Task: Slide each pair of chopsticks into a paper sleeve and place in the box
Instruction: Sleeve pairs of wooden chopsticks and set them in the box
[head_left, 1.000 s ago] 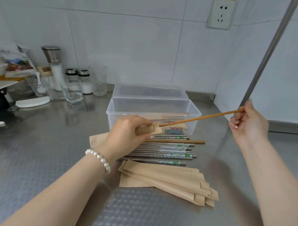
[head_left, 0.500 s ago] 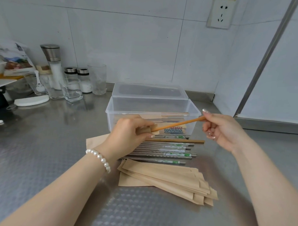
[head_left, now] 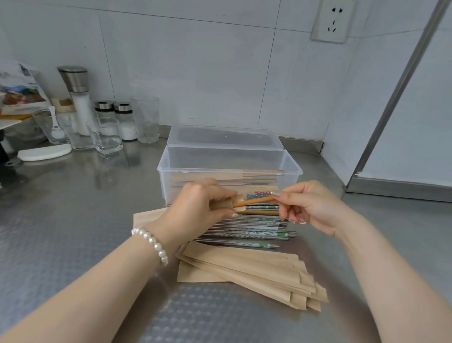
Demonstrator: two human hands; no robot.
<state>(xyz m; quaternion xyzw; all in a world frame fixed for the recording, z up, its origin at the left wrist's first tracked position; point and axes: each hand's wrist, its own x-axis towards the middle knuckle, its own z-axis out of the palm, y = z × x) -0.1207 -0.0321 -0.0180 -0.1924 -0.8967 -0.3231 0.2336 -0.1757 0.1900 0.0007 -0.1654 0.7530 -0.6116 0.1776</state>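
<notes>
Chopstick (head_left: 253,201) work is mid-insertion: the right hand (head_left: 311,206) pinches the wooden stick by its blunt end between thumb and fingertips, other fingers loosely curled, while the left hand (head_left: 200,209) grips the sleeve (head_left: 234,201) at its mouth, thumb and fingers curled round the paper. The stick's far end is already inside the mouth; only a short length shows between the two grips, tilted up toward the right one.

To finish it well, I judge the right pinch should push straight along the sleeve's line, while the left grip stays loose enough not to crush the paper shut. The stick's partner (head_left: 259,212) looks to be the wooden one lying just below the grips, and should follow into the same sleeve.

Just behind both grips stands the box (head_left: 292,171), open, with filled sleeves lying inside; its near wall is close, so the right hand has little room to swing. Under the grips lie metal chopsticks (head_left: 250,233) in a row, and nearer the person a fan of empty sleeves (head_left: 254,273). Glasses and shakers (head_left: 123,117) stand well off beyond the left grip, out of the way.
</notes>
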